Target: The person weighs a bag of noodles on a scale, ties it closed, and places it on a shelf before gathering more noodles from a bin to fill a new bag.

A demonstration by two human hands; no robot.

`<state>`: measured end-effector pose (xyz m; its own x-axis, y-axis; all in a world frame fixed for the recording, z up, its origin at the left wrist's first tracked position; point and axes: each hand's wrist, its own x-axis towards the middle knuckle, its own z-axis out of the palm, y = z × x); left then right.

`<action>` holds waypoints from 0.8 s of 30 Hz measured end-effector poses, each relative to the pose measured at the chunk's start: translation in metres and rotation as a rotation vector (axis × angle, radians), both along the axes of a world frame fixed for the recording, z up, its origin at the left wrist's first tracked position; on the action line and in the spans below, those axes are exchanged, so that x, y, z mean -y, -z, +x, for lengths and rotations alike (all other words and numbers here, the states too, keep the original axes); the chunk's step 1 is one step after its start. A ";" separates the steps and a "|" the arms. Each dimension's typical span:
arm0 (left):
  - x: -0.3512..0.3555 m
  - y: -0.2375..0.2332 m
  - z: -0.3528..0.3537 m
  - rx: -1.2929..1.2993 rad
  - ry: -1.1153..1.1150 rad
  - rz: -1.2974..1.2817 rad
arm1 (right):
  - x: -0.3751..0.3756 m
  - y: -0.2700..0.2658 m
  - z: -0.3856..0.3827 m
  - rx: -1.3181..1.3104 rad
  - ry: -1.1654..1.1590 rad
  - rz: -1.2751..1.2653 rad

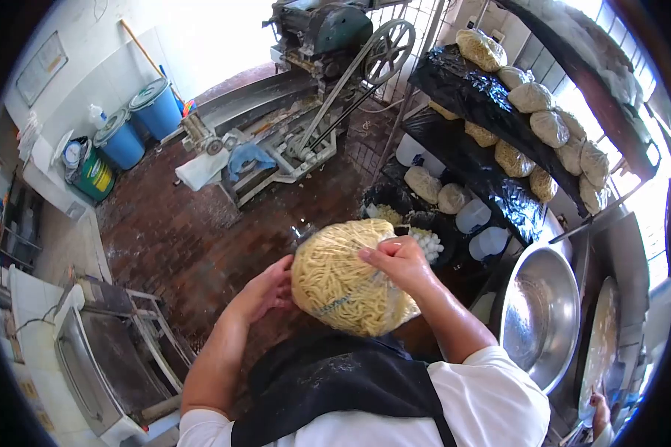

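Observation:
A clear plastic bag of pale yellow noodles [343, 283] is held up in front of my black apron, with some blue print low on it. My right hand [402, 262] pinches the plastic at the bag's upper right, thumb and fingers pressed together. Against the bag's left side rests my left hand [270, 286], its fingers partly hidden behind the bag and slightly curved, supporting it.
Shelves lined with black plastic [462, 82] hold several filled bags at the upper right. A large metal bowl [542, 320] stands at right, a belt-driven machine [335, 37] ahead, blue bins [156, 108] at left. Another person's hand [599, 411] shows at the lower right.

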<state>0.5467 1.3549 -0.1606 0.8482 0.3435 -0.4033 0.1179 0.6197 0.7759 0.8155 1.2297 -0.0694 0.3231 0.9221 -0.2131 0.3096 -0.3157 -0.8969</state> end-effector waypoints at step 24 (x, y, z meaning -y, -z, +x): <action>-0.199 0.169 0.531 -0.003 0.366 -0.012 | -0.388 0.200 0.670 0.375 0.217 -0.309</action>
<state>1.0773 1.5538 -0.3297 0.9130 0.0128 -0.4078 0.3355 0.5453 0.7682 1.4859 1.6174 -0.2691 0.6059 0.7378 -0.2975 0.4889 -0.6403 -0.5924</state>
